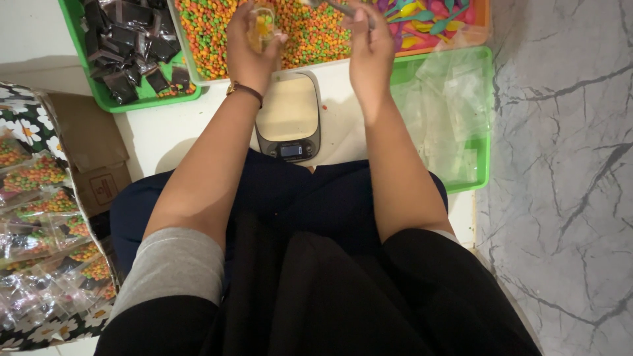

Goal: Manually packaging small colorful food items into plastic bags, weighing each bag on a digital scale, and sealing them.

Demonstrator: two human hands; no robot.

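Your left hand pinches a small clear pouch upright over the tray of coloured candy, mouth up for filling; your right hand fingers close around a spoon handle, the kitchen scale just below

A single head-worn camera looks steeply down from close above the person's lap, facing forward over the kitchen scale toward the far trays
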